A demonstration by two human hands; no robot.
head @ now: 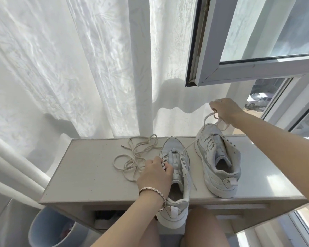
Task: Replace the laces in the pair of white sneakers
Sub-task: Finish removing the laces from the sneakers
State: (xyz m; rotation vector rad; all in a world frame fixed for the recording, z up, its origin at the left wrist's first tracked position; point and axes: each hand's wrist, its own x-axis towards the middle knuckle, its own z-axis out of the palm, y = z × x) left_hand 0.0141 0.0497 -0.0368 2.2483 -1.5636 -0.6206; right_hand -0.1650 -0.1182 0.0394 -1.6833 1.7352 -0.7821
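Note:
Two white sneakers stand on a small pale table. The left sneaker points away from me, its heel over the table's front edge. My left hand, with a bracelet on the wrist, holds its eyelet side with curled fingers. The right sneaker sits further right. My right hand is raised beyond its toe and pinches a white lace that runs taut down to the left sneaker's front eyelets. A loose cream lace lies tangled on the table left of the sneakers.
White curtains hang behind the table. An open window sash juts in above right, close over my right hand. A blue bin stands on the floor at lower left. My knees are under the table's front edge.

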